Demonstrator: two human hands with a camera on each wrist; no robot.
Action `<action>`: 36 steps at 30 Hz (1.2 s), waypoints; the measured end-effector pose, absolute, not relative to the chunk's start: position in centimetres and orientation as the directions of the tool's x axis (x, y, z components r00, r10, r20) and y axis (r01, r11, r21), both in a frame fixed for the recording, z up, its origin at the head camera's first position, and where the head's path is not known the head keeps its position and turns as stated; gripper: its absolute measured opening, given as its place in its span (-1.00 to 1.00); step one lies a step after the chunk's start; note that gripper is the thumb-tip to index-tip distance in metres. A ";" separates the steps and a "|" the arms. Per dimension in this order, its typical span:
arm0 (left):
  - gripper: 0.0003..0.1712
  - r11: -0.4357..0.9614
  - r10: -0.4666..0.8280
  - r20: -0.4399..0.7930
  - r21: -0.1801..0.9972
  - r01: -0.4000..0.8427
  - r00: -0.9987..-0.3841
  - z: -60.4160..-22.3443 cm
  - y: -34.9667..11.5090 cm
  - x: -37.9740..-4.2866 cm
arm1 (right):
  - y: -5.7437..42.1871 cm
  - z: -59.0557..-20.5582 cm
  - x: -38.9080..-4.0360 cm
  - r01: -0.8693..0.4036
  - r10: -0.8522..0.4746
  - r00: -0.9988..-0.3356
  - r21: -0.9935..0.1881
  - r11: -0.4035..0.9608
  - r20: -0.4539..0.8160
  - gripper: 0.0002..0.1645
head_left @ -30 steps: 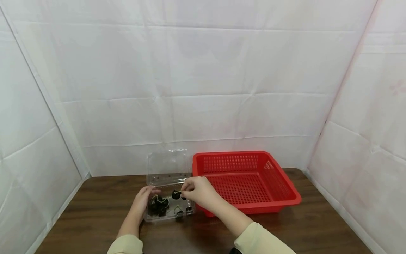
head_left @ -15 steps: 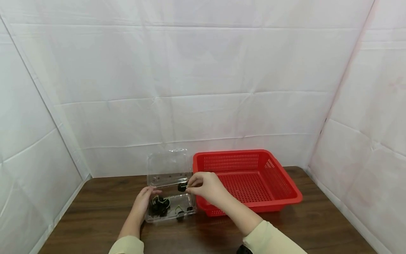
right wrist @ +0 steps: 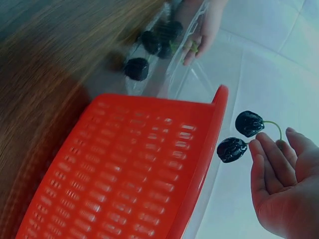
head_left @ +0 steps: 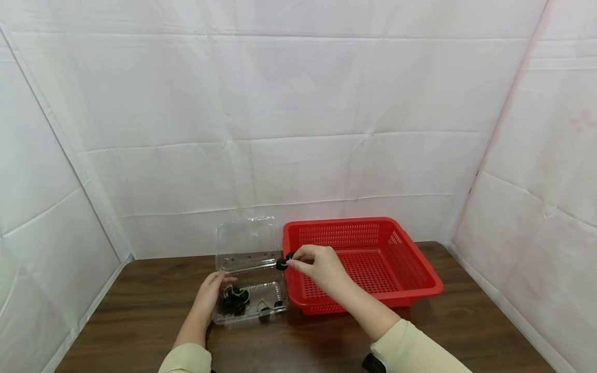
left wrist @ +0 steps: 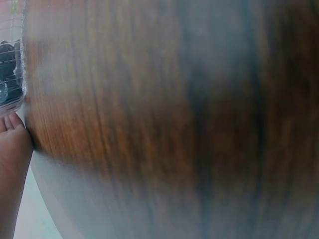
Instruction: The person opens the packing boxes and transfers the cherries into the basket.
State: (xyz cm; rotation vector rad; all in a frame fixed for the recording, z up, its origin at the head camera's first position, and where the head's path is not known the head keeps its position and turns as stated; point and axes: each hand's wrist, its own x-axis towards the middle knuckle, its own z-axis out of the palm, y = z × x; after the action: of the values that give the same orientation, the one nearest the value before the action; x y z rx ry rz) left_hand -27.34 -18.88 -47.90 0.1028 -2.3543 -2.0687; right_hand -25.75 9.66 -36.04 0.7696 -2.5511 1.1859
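Note:
My right hand [head_left: 322, 267] pinches the green stems of two dark cherries between thumb and fingertips. In the right wrist view the pair, one cherry [right wrist: 248, 123] above another cherry [right wrist: 232, 150], hangs off the fingertips beside the basket rim. In the head view they overlap the left rim of the red basket [head_left: 354, 301]. My left hand [head_left: 210, 291] rests with extended fingers at the left side of the clear plastic clamshell box [head_left: 252, 320]. More dark cherries [head_left: 235, 301] lie bunched in the box's left half, and a few cherries [head_left: 265, 312] at its front right.
The clamshell's clear lid [head_left: 247, 241] stands open toward the white curtain [head_left: 298, 129] behind. The basket sits directly right of the box, slotted walls and floor visible. Brown wooden table [head_left: 130, 311] spreads below, and curtains close off both sides.
My right hand has lifted the two cherries up and to the right, from over the clamshell to the basket's left rim. My left hand has stayed at the box.

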 end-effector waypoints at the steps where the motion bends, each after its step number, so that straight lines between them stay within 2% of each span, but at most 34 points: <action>1: -0.46 0.128 -0.052 -0.036 0.991 -0.042 -0.998 -47.9 -18.9 -27.3 | 9.9 -36.1 -25.8 -0.541 -0.356 -0.841 -0.645 0.540 0.407 -0.94; 23: -0.48 0.141 -0.049 -0.036 0.989 -0.043 -0.998 -48.0 -19.3 -27.4 | 13.7 -36.9 -26.6 -0.420 -0.202 -0.903 -0.679 0.602 0.380 -0.87; 36: -0.50 0.123 -0.055 -0.024 0.992 -0.031 -0.998 -48.2 -18.7 -27.5 | 16.0 -37.3 -27.0 -0.372 -0.164 -0.925 -0.727 0.577 0.343 -0.91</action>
State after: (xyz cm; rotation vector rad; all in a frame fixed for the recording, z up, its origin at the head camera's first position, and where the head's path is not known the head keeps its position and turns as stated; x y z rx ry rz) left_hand -27.51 -18.75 -48.19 0.0891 -2.3411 -2.0662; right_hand -27.02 15.96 -37.34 0.4455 -2.5715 1.2689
